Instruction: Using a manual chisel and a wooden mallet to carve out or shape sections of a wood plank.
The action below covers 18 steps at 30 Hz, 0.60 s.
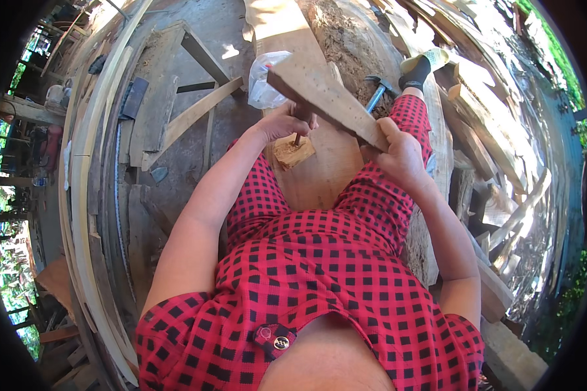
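Small wood block (292, 154) is sitting on the wide plank (329, 186) btwn the person's legs, pale yellowish & kinda rough on top. L hand (284, 122) is right above it, fingers clenched round a thin dark tool (298, 139) that stands approx upright w/ its low end down at the block. Can't tell what the tip looks like or how deep it goes, if at all. R hand (401, 155) has a firm grasp on the narrower end of a thick wood piece (332, 101), and the wider end sticks out up & left, over past the L fist. From this angle idk if that piece touches the tool or the L hand, they overlap in view.

Other stuff around: clear plastic bag (264, 85) near the plank's L edge, just beyond the L hand, partly behind the wood piece. Hammer (376, 98) w/ a blue handle is past the R hand, near the person's R foot (426, 60) (dark sock, light shoe). Red/black checked clothes (319, 254) on the person. Over on the L side there's a bunch of long wood strips (81, 163) running lengthwise, & on the R a messy pile of offcuts (489, 124), some in bright sun.
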### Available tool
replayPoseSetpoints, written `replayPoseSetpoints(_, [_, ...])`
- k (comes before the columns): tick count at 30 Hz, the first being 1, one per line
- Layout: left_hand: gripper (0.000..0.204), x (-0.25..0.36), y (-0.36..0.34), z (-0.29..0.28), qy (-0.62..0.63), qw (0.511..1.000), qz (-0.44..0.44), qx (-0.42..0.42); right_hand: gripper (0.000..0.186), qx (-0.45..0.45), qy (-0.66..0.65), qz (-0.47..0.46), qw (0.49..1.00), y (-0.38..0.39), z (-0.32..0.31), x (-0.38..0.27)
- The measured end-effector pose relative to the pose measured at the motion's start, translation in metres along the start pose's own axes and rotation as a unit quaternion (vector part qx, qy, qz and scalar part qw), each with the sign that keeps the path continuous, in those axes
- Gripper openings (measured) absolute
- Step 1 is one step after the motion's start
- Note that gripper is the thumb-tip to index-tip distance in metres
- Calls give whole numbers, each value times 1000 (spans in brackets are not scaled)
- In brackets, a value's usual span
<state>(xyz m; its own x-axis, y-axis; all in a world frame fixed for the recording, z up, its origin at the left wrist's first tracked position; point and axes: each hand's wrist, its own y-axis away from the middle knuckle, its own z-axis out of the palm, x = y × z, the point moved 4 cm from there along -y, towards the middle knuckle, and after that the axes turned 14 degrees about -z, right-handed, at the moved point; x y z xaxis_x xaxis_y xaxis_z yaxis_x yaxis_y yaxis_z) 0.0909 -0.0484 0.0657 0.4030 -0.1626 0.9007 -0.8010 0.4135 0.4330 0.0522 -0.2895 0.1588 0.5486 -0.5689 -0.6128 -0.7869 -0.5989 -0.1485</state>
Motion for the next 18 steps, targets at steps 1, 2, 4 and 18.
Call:
replayPoseSetpoints(1, [19, 3, 1, 1, -7, 998, 58, -34, 37, 40, -34, -2, 999, -1, -4, -5])
replayPoseSetpoints(2, [18, 0, 3, -2, -10, 998, 57, -23, 35, 93, -132, -17, 987, -2, -3, -7])
replayPoseSetpoints(4, [18, 2, -2, 2, 4, 998, 47, -37, 34, 161, -193, -42, 967, -1, 1, -10])
replayPoseSetpoints(18, [26, 3, -16, 7, 0, 998, 5, -63, 33, 205, -190, -42, 959, 11, 4, 7])
